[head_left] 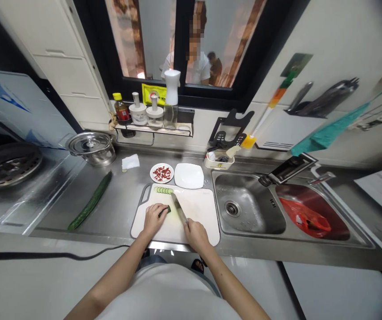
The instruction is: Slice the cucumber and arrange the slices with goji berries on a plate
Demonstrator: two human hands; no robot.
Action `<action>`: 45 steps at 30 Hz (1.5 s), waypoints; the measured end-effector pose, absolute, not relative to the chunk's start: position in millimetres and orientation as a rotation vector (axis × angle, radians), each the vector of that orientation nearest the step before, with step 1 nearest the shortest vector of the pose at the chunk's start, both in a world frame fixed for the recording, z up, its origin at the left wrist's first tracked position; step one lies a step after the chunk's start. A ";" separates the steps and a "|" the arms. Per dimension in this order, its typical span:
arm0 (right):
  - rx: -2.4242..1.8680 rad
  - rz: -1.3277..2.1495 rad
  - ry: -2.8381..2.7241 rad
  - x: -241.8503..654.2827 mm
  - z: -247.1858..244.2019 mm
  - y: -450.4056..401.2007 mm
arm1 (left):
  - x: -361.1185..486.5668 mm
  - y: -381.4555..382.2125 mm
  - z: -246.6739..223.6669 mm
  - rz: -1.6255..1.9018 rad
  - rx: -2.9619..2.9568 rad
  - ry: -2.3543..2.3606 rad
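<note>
Left hand [153, 218] fingers pin cucumber piece [165, 210], right hand [195, 233] grips knife [178, 207]; small plate [162, 173] holds red bits.

both bare forearms extended forward, left hand [153, 218] palm down with fingers curled, right hand [195, 234] closed in a grip

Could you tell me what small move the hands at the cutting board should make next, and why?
Probably press the knife down for another slice. The right hand holds it with the blade beside the cucumber piece, which the left hand pins to the cutting board. Cut slices already lie along the far edge.
</note>
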State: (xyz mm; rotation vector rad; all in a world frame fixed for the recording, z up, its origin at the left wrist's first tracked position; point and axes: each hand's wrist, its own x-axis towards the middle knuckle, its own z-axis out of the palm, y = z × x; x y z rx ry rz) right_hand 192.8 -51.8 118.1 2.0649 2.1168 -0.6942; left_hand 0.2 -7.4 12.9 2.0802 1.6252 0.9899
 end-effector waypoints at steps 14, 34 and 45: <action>2.016 -0.731 2.153 172.6 115.2 -46.1 | -1.3 -7.6 5.5 0.917 2.200 1.637; 2.013 -0.775 2.123 166.6 121.5 -43.9 | 0.0 -8.3 6.1 0.903 2.204 1.648; 1.911 -0.813 2.090 171.8 128.0 -55.0 | 0.2 -7.9 4.1 0.898 2.186 1.648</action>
